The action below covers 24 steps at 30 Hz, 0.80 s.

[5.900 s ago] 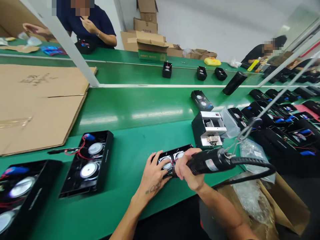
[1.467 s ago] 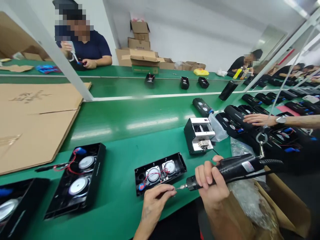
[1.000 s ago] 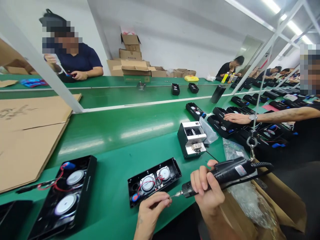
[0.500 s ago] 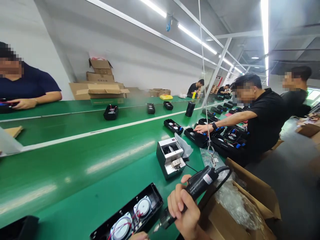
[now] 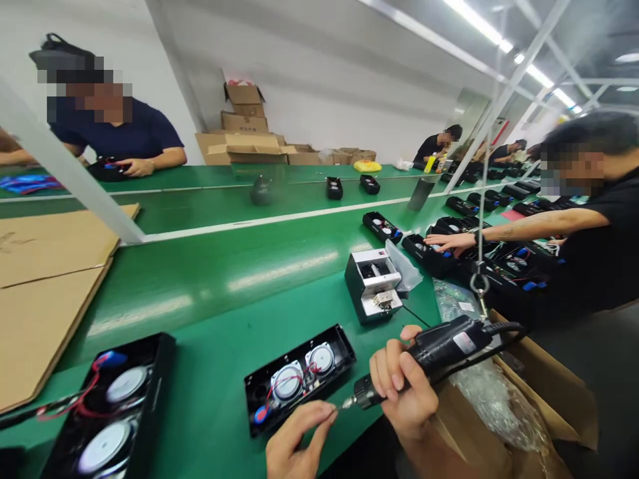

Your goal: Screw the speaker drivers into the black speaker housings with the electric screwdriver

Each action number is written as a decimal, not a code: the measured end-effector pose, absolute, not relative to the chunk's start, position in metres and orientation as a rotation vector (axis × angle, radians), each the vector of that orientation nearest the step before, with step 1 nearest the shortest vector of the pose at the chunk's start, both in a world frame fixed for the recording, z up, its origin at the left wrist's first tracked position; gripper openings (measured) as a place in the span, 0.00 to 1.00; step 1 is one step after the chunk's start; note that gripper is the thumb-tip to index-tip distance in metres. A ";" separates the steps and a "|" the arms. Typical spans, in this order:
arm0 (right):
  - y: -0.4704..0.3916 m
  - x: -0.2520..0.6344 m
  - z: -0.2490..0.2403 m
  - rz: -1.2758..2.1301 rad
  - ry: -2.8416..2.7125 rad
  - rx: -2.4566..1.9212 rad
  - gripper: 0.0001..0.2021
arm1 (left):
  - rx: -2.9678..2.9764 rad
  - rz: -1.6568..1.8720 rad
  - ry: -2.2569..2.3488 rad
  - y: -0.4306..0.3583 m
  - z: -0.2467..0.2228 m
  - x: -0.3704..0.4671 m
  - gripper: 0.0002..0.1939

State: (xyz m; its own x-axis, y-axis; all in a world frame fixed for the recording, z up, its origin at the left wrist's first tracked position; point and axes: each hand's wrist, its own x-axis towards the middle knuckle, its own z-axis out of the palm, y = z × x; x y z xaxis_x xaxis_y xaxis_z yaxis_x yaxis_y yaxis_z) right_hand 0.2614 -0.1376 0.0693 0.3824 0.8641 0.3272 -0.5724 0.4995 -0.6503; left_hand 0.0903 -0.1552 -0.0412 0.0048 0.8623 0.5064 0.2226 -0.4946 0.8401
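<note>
My right hand [image 5: 404, 379] is wrapped round a black electric screwdriver [image 5: 444, 346], which hangs from a cord and points down to the left. Its bit ends right at the fingertips of my left hand [image 5: 302, 436]. Thumb and forefinger of that hand are pinched together; what sits between them is too small to make out. Just behind my left hand, a black speaker housing [image 5: 252, 406] lies open on the green bench, with two round speakers, red wires and a blue connector inside. A second open speaker housing [image 5: 162, 372] is at the lower left.
A black and silver boxy device [image 5: 372, 286] stands behind the screwdriver. Cardboard sheets [image 5: 44, 266] lie at left, and an open carton with plastic wrap [image 5: 499, 406] is at right. A co-worker's arm [image 5: 529, 229] reaches over several housings. Another person [image 5: 134, 133] sits across the bench.
The view has swung left, bringing the left housing and cardboard into sight. My left hand has risen into view, its fingertips at the screwdriver's bit. My right hand keeps hold of the screwdriver.
</note>
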 end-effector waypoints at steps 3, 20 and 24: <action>-0.135 0.265 0.071 0.933 -0.733 -0.556 0.05 | 2.078 1.411 1.183 -0.144 -0.031 0.079 0.21; -0.105 0.246 0.018 0.897 -1.002 -0.744 0.10 | 2.701 0.854 1.460 -0.116 -0.035 0.076 0.11; -0.104 0.245 0.016 0.939 -1.003 -0.777 0.10 | 2.692 0.880 1.473 -0.117 -0.034 0.078 0.10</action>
